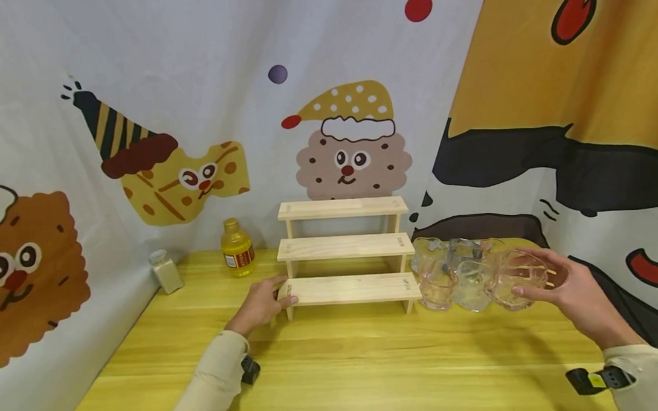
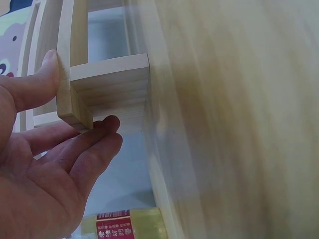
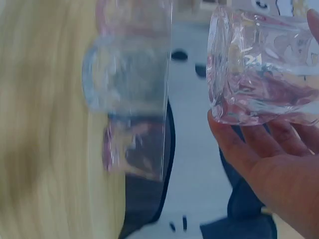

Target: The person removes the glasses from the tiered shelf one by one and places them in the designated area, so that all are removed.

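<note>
A three-step wooden display rack (image 1: 354, 289) stands on the table. My left hand (image 1: 261, 303) pinches the left end of its lowest step; in the left wrist view the thumb (image 2: 47, 74) lies on the board's top and the fingers bend beneath it. On the right, my right hand (image 1: 574, 290) holds a clear pinkish drinking glass (image 1: 519, 277) around its side. The right wrist view shows this glass raised off the table. Several wavy glasses stand close together beside the rack, among them a pink glass (image 1: 438, 289) and a clear glass (image 1: 471, 291).
Left of the rack stands a bottle of yellow oil (image 1: 237, 251) with a red label. A small jar (image 1: 166, 273) of pale contents is farther left. Behind the wooden table (image 1: 334, 362) hangs a printed cloth (image 1: 193, 65).
</note>
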A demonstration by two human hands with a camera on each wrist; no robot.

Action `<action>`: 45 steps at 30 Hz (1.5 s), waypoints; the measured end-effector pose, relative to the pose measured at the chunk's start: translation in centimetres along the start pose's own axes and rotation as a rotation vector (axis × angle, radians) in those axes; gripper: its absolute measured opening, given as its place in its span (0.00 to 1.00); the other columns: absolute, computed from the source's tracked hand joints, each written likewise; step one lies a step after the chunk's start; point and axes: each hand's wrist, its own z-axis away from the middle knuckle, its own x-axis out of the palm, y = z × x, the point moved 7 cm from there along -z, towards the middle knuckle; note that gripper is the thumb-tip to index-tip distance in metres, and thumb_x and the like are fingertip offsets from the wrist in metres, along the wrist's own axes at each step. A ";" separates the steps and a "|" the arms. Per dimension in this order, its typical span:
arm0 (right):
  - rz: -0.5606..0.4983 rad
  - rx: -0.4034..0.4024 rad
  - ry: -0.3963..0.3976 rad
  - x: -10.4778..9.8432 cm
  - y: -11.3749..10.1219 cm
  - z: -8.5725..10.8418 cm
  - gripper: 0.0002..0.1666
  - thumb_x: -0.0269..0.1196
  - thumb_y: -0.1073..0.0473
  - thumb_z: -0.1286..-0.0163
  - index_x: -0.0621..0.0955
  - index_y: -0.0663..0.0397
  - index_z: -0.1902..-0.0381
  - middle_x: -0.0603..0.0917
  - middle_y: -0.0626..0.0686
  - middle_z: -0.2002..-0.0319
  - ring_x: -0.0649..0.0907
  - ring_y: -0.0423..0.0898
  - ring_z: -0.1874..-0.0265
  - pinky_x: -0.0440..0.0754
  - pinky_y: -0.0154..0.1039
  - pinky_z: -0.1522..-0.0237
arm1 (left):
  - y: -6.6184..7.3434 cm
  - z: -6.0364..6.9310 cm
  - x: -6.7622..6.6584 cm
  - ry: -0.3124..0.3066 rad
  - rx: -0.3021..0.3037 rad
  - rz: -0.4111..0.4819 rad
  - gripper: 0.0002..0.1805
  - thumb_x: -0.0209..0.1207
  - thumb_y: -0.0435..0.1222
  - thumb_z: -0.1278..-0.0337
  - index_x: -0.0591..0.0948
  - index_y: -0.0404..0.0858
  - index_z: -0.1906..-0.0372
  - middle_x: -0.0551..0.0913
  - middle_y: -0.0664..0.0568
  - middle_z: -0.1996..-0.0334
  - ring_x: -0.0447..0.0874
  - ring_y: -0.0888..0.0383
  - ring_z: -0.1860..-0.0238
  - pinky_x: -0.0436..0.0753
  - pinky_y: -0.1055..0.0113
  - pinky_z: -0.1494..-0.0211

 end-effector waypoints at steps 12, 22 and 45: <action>0.031 0.103 0.060 -2.3 5.1 -1.9 0.50 0.70 0.44 0.34 0.60 0.53 0.22 0.70 0.16 0.57 0.69 0.20 0.61 0.78 0.49 0.54 | -0.1 -0.1 0.1 -0.001 -0.002 0.004 0.33 0.66 0.42 0.37 0.73 0.36 0.30 0.78 0.33 0.36 0.77 0.40 0.35 0.79 0.44 0.35; 0.062 0.205 0.076 -0.7 8.5 -2.9 0.53 0.68 0.41 0.34 0.60 0.69 0.27 0.77 0.60 0.43 0.76 0.44 0.51 0.77 0.42 0.59 | 0.0 -0.1 0.0 -0.003 0.001 -0.003 0.33 0.65 0.43 0.36 0.72 0.35 0.29 0.77 0.33 0.35 0.76 0.39 0.34 0.78 0.44 0.35; 0.045 0.191 -0.008 2.1 10.1 -4.2 0.59 0.75 0.47 0.40 0.56 0.78 0.30 0.70 0.78 0.38 0.82 0.51 0.55 0.82 0.36 0.62 | -0.2 0.0 0.0 -0.001 -0.006 0.010 0.33 0.65 0.43 0.36 0.72 0.36 0.29 0.77 0.33 0.35 0.77 0.40 0.35 0.78 0.45 0.35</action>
